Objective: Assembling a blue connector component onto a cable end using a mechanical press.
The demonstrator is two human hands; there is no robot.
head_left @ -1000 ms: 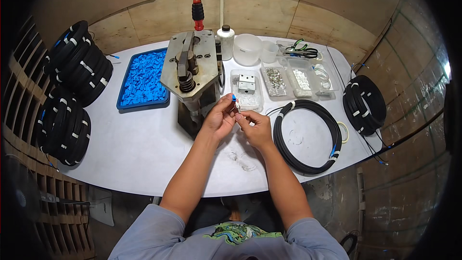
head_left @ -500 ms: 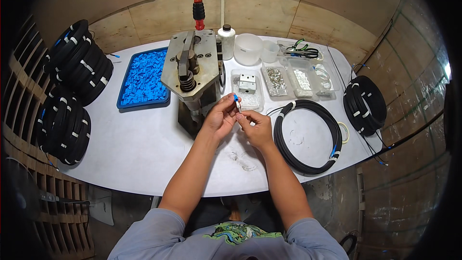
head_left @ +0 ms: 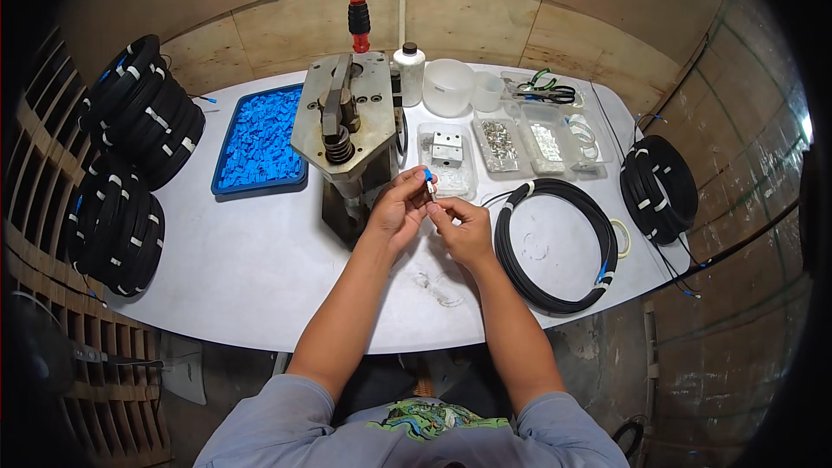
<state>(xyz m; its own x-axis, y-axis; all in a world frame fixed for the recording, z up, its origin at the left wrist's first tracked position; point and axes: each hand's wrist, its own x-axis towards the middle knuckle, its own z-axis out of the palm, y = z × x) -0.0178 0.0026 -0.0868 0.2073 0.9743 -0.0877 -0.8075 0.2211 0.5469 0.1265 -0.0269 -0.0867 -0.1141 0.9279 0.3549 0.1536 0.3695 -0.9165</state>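
Pinching a small blue connector [head_left: 427,175] between fingertips, the left hand [head_left: 397,208] is closed on it above the white table [head_left: 260,269]; the connector stands at the top of the grip, just over both hands. Right hand [head_left: 464,230] touches the left from the right side, its fingers narrowed on a thin white piece that meets the connector; what that piece is cannot be told at this size. Just right of the grip lies a coil of black cable [head_left: 555,247], flat on the table, with white bands and a blue tip. Just left of the grip and behind it stands a metal press [head_left: 347,134] with a spring and a red-and-black handle. Directly beyond the grip sits a clear box [head_left: 449,156] holding a metal block; further right of it, more clear boxes [head_left: 533,140] with small metal parts. Left of the press, a blue tray [head_left: 258,143] is full of blue pieces. Beyond the press: a white bottle [head_left: 409,69] and a translucent tub [head_left: 448,87]. Far right, another black coil [head_left: 659,191] sits at the table edge. Far left, stacked black coils [head_left: 143,117] and a second stack [head_left: 117,225] nearer the edge.
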